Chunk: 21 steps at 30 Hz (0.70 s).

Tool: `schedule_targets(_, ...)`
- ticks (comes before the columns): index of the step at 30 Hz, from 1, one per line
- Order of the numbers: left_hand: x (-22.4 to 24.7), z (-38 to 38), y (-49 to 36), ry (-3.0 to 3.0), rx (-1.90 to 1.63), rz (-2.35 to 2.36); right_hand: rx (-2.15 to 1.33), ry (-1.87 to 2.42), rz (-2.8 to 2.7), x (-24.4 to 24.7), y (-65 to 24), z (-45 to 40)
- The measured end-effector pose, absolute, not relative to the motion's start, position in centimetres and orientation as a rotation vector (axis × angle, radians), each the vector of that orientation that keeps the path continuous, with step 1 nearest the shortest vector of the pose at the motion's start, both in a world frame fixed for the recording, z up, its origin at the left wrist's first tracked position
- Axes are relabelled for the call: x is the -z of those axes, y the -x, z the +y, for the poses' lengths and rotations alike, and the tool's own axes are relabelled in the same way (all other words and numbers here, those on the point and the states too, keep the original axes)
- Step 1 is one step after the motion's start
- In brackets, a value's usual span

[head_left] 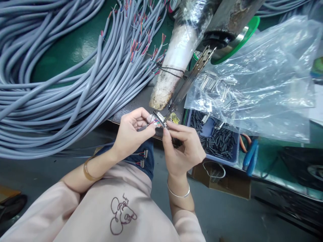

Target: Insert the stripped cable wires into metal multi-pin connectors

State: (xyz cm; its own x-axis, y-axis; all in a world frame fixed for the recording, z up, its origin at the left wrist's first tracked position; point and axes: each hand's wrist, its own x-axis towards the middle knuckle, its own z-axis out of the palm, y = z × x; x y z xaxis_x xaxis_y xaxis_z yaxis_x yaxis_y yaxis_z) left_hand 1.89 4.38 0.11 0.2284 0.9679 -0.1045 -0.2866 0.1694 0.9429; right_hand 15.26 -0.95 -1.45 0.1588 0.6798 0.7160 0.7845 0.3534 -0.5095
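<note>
Under the tip of a soldering iron [188, 80], I hold a metal multi-pin connector [159, 117] near the bench edge. My right hand [183, 146] pinches the connector's near end between thumb and fingers. Closed on the end of a grey cable, my left hand [133, 129] has white wrapping on a fingertip. Thin coloured wires [158, 123] fan out from that hand and meet the connector's pin row; whether each one is joined cannot be made out. Two wired connectors [144, 154] rest on my lap.
Bundled grey cables [75, 97] with stripped ends fill the left. A film-wrapped tube [174, 57] hangs above my hands, beside a green-rimmed solder spool [248, 40]. To the right are a clear bag [272, 84] of connectors, a blue tray [234, 159] of black sleeves and blue-handled pliers [251, 158].
</note>
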Motion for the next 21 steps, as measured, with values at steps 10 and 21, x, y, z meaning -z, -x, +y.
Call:
schedule_targets(10, -0.8, 4.5, -2.1, -1.019, -1.120, 0.948, 0.225, 1.363, -1.566, 1.0, -14.9, -0.5)
schedule_targets(21, -0.5, 3.9, -1.5, -1.004, -1.040, 0.945, 0.236, 1.313, -1.644, 2.0, -15.8, -1.9)
